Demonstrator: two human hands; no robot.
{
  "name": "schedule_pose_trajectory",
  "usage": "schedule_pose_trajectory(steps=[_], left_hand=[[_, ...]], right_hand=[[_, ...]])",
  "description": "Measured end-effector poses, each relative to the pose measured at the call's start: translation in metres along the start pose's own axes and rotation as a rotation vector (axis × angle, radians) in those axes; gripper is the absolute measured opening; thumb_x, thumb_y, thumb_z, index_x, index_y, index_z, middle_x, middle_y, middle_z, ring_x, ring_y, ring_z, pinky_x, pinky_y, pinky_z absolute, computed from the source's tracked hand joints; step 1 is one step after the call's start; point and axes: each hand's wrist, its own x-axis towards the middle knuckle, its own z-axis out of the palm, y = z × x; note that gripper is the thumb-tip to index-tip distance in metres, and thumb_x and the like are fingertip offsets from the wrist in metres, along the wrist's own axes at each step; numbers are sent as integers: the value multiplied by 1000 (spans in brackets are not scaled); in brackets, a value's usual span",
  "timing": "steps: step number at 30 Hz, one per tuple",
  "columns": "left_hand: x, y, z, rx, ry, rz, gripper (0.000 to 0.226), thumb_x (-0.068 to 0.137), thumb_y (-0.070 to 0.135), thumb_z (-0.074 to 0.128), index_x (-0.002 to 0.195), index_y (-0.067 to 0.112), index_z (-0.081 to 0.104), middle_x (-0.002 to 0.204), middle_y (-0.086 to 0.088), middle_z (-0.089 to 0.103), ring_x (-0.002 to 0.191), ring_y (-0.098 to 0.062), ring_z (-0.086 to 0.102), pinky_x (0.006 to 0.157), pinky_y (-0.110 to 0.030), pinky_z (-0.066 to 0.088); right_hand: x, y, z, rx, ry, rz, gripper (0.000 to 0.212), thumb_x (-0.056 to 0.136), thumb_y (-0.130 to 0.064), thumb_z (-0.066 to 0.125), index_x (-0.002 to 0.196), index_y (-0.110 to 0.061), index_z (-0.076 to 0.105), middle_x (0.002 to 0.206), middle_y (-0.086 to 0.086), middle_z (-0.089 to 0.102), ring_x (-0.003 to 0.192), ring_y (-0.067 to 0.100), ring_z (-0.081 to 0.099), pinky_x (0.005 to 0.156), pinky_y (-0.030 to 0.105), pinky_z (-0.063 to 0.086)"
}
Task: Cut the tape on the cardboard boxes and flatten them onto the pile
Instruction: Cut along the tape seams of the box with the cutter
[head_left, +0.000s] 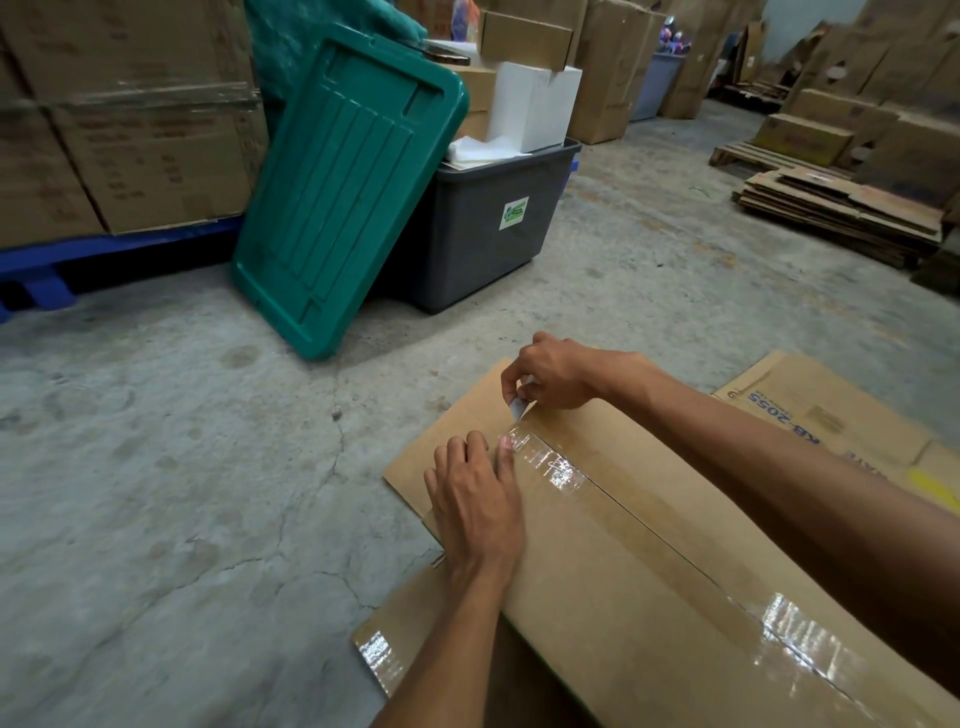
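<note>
At the far end of the box seam, right hand (558, 375) pinches a small white blade (518, 408), tip on the clear tape (550, 465). Left hand (478, 499) lies flat, fingers straight, pressing the box (639, 582) beside the tape. Box sits on the concrete floor (182, 467), over flattened cardboard (810, 405). Beyond: green lid (343, 192) leaning on grey bin (483, 228); cardboard pile (841, 208) far right.
</note>
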Motion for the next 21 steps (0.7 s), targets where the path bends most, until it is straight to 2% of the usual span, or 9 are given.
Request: schedule_pose_trajectory(steps=[5, 8, 11, 17, 21], left_hand=[[0, -1, 2, -4, -11, 1, 32, 102, 45, 37, 87, 22, 53, 89, 3, 56, 85, -17, 48, 78, -36, 43], [0, -1, 2, 3, -14, 4, 32, 102, 45, 37, 86, 22, 53, 89, 3, 56, 86, -18, 49, 78, -36, 43], [0, 1, 2, 1, -13, 4, 33, 102, 45, 36, 87, 22, 53, 89, 3, 56, 86, -17, 48, 78, -36, 43], [1, -2, 4, 12, -26, -6, 33, 102, 47, 36, 89, 22, 54, 91, 1, 58, 88, -20, 51, 80, -38, 44], [0, -1, 3, 17, -20, -10, 32, 102, 46, 38, 88, 22, 54, 91, 1, 59, 88, -20, 51, 79, -37, 43]], right_hand=[[2, -3, 4, 67, -30, -26, 28, 94, -18, 52, 81, -41, 62, 91, -3, 67, 100, 19, 53, 89, 46, 51], [2, -2, 4, 10, -17, -48, 23, 97, -21, 51, 92, -38, 68, 96, -4, 68, 100, 16, 41, 89, 45, 49], [0, 0, 1, -84, 14, -84, 21, 100, -26, 51, 105, -34, 70, 98, -6, 59, 99, 15, 36, 83, 38, 46], [-4, 7, 1, -146, 84, -119, 21, 100, -28, 50, 106, -37, 69, 100, -5, 53, 101, 17, 40, 85, 38, 46], [-8, 13, -1, -175, 98, -115, 22, 100, -28, 51, 108, -37, 69, 106, -2, 57, 103, 18, 40, 85, 40, 46]])
